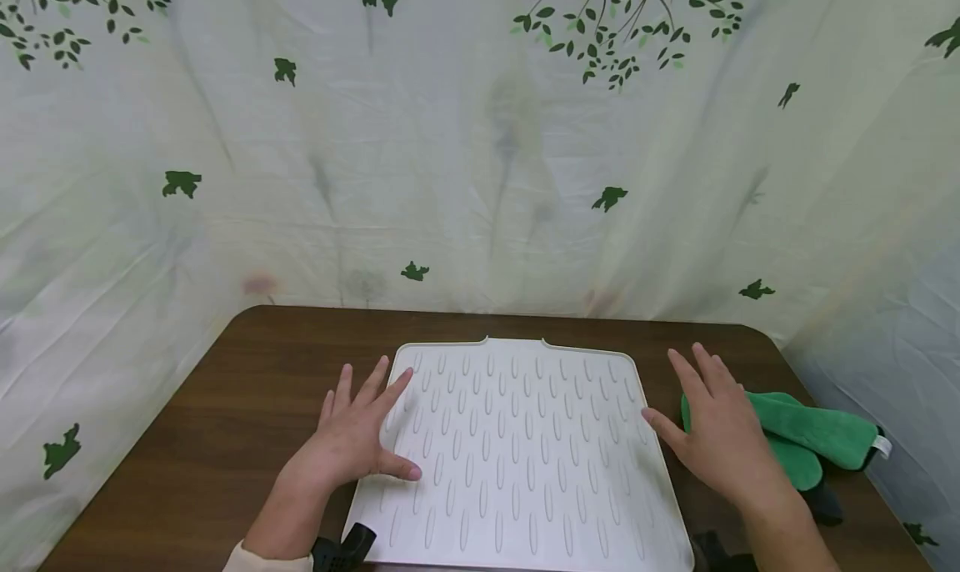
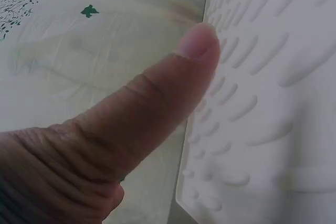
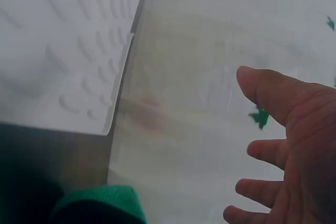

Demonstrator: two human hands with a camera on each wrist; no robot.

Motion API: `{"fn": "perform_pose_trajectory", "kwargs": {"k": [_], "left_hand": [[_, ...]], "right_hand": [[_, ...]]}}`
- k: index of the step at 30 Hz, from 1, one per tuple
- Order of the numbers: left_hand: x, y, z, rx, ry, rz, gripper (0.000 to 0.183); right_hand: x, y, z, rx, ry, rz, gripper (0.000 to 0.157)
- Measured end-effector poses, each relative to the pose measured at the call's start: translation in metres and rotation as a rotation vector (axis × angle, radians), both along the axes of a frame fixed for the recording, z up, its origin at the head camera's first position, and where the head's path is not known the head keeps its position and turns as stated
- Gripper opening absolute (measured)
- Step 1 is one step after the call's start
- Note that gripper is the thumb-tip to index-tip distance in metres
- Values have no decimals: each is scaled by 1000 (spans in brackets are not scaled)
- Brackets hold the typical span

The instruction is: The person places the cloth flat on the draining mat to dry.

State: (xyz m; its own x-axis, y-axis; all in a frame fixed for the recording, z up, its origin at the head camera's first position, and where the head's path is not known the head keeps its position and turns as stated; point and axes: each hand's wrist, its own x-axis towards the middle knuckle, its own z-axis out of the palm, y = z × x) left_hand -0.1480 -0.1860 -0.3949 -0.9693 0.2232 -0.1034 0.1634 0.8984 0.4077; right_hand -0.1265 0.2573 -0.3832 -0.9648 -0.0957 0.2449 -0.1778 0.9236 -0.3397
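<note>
A white ridged plastic board point(image 1: 517, 447), like a draining tray with rows of raised oblong bumps, lies on the brown table in the head view. My left hand point(image 1: 348, 439) is over its left edge, fingers spread and thumb reaching over the surface. In the left wrist view the thumb point(image 2: 163, 87) overlaps the board's edge. My right hand point(image 1: 712, 434) hovers by the board's right edge, fingers extended, with nothing held. The right wrist view shows that hand point(image 3: 299, 145) with fingers apart, away from the board point(image 3: 63, 61).
Green cloth items with dark ends point(image 1: 817, 430), perhaps gloves or slippers, lie on the table point(image 1: 225, 422) to the right, partly behind my right hand. A white curtain point(image 1: 465, 180) printed with green leaves hangs behind the table and along both sides.
</note>
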Motion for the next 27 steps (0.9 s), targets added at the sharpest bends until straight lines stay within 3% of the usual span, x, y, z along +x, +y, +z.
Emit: {"fn": "perform_pose_trajectory", "kwargs": {"k": [13, 17, 24, 27], "left_hand": [[0, -1, -5, -49, -128, 4, 135], [0, -2, -6, -81, -162, 27, 132], [-1, -1, -8, -92, -223, 44, 128], [0, -1, -8, -88, -232, 44, 128]], "right_hand": [[-17, 55, -13, -141, 43, -109, 90], [-20, 71, -17, -181, 63, -179, 89], [-20, 94, -16, -372, 64, -362, 84], [-19, 100, -13, -387, 64, -434, 84]]}}
